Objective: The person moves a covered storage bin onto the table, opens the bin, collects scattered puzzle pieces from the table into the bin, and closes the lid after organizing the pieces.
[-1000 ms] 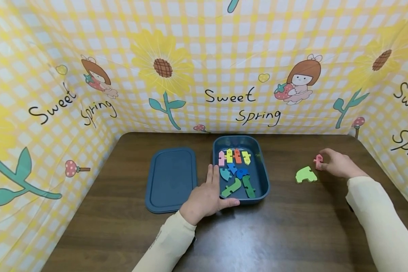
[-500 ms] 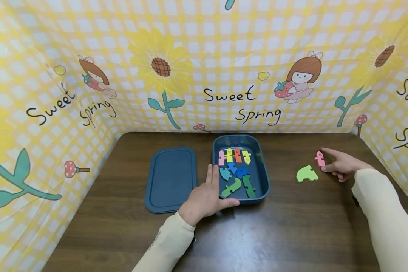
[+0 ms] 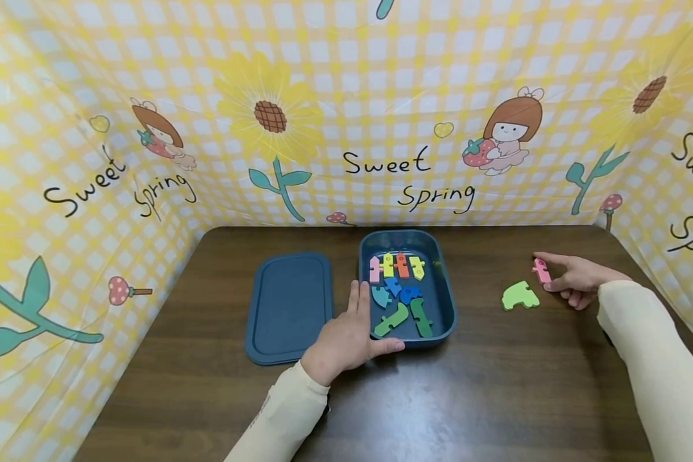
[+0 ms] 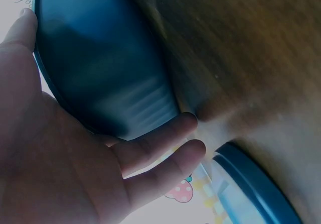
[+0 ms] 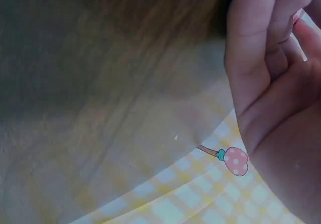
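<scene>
In the head view my left hand (image 3: 341, 340) lies against a dark blue plastic box (image 3: 448, 282), straight fingers along its left side and thumb at its near side. The left wrist view shows the box wall (image 4: 100, 58) beside the palm. Inside the box lie several puzzle pieces, among them an orange one (image 3: 401, 264) and a dark green one (image 3: 421, 317). Off to the right, my right hand (image 3: 583, 279) pinches a pink puzzle piece (image 3: 541, 271) end to end between forefinger and thumb, other fingers curled. Just left of that hand is a light green puzzle piece (image 3: 520, 296).
A flat dark blue lid (image 3: 289, 308) lies on the wooden table (image 3: 468, 398), left of the box. Yellow checked cloth (image 3: 323, 77) with printed flowers rises behind the table and on both sides.
My right hand has shifted its grip on the pink piece: the forefinger now stretches to its far end, the other fingers curl back, and the piece has tilted. The left hand stays at the box.
</scene>
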Tool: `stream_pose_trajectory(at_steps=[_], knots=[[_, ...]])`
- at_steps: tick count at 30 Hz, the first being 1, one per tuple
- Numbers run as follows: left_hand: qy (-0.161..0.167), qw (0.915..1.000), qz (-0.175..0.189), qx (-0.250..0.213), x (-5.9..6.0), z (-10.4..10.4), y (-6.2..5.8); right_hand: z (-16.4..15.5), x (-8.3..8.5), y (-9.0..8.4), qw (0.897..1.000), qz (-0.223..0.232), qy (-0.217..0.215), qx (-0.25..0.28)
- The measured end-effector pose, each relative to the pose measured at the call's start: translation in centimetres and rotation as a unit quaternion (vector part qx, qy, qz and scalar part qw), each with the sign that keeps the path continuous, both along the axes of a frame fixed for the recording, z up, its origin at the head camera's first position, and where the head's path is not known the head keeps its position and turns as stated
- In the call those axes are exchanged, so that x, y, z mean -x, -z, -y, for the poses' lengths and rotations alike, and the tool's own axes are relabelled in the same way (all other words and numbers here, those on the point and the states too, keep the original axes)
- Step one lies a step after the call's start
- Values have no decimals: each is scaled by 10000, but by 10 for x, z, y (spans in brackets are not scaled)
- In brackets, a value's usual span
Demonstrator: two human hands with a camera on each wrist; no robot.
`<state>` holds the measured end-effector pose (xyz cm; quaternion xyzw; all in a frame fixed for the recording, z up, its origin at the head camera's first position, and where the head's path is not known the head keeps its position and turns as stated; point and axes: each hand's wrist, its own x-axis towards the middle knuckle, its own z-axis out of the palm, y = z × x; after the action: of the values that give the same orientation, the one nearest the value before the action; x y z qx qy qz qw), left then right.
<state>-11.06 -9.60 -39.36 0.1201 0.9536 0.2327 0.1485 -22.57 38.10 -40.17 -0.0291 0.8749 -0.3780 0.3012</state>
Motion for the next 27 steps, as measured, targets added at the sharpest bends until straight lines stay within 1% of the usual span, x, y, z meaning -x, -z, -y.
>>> stream_pose_trajectory(at_steps=[2,6,11,18,21,27], knots=[[-2,10000,26,-39,0,1,-1,1,0,0,10000,-34,7,-29],[-15,9999,54,-100,-1,2,-1,1,-2,3,9995,-309,-22,-113],[40,10000,12,-66,-2,2,-1,2,-8,6,9979,-634,-70,-150],[49,9998,6,-199,-1,1,-1,4,-17,7,9945,-1007,-83,-285],[43,9999,-1,-150,-1,1,0,5,-21,6,9940,-1061,-41,-274],[56,10000,-7,-76,-1,1,0,14,-30,-1,9936,-1118,118,-77]])
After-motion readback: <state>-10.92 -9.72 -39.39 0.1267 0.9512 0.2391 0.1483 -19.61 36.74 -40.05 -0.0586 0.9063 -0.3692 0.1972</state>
